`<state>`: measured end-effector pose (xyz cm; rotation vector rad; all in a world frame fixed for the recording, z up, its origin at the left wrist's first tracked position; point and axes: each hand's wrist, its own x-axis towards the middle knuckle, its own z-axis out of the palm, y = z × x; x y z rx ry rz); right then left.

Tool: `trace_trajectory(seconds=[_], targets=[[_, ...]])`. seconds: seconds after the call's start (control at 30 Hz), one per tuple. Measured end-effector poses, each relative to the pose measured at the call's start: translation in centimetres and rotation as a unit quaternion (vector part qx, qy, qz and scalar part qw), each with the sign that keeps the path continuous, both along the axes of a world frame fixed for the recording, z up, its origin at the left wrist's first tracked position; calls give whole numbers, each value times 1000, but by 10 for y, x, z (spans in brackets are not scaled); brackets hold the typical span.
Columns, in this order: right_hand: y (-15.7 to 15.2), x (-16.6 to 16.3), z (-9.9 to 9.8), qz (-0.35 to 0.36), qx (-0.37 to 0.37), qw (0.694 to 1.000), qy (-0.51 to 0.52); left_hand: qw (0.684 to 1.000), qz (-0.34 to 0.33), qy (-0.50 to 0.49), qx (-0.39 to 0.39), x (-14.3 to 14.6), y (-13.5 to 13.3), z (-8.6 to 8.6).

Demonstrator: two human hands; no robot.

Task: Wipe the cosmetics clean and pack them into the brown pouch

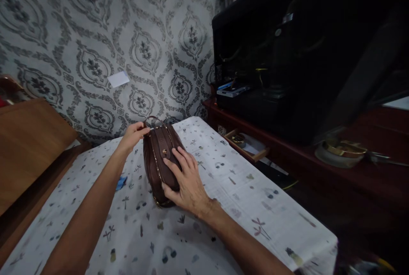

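A small brown leather handbag (158,155) with gold studs and a clasp stands on a table under a white patterned cloth (223,185). My left hand (132,136) pinches the bag's far end, close to its thin handle (153,119). My right hand (185,179) lies over the bag's near side, fingers spread across the flap and thumb at the lower edge, holding it steady.
A patterned wallpapered wall (111,32) rises behind the table. A wooden board (28,143) lies at the left. To the right stands a dark wooden cabinet (319,155) with a black television (303,44), an open drawer (246,143) and a round dish (338,151).
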<state>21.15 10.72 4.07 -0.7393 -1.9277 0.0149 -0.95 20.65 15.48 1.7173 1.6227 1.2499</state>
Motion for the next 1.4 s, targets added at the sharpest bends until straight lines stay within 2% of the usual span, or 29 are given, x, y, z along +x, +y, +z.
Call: trace_trajectory(seconds=[0.27, 0.43, 0.8, 1.1, 1.4], targets=[[-3, 0, 1, 1, 3, 1000, -17, 999, -4, 34, -11, 29, 35, 16], [-3, 1, 1, 4, -2, 1000, -18, 998, -10, 64, -22, 44, 43, 24], [-5, -1, 1, 1, -7, 1000, -17, 991, -39, 127, 31, 51, 15, 18], [-5, 0, 1, 2, -20, 999, -30, 983, -120, 136, 22, 51, -16, 23], [-2, 1, -3, -12, 0, 999, -37, 985, -122, 119, -17, 18, -20, 36]])
